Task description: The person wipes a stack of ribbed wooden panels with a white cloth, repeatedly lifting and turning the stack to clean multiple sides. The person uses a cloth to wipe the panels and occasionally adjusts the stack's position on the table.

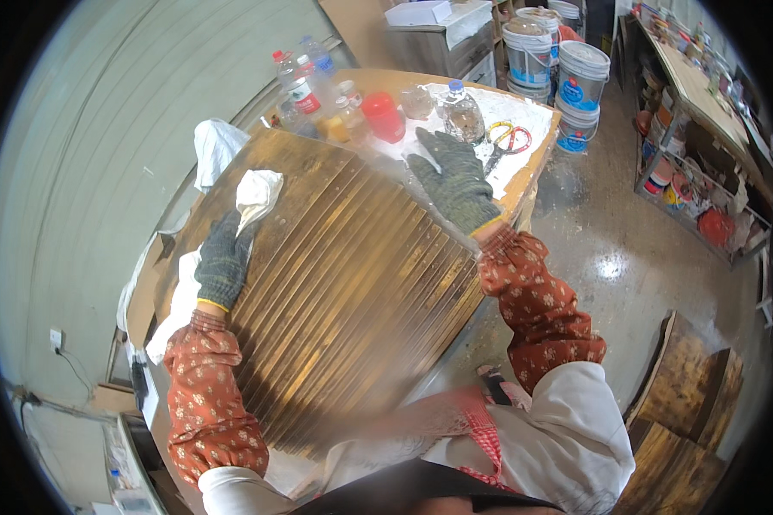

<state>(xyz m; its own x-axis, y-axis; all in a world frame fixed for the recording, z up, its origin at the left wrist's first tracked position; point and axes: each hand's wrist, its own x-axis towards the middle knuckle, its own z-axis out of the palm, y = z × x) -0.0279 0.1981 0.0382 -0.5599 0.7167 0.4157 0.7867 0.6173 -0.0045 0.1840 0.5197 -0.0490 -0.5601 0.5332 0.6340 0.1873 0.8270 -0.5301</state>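
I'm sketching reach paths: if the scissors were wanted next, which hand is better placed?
Probably the right: the gloved right hand is just beside the scissors, while the left hand is across the ribbed wooden panel, near a crumpled white cloth.

I have free passage over the ribbed panel (352, 283); scissors (504, 149) and 1 blue-capped bottle (463, 117) crowd my right hand (457, 182).

Bright, floor (611, 267) glare, bowed edges, seemingly smeared centre
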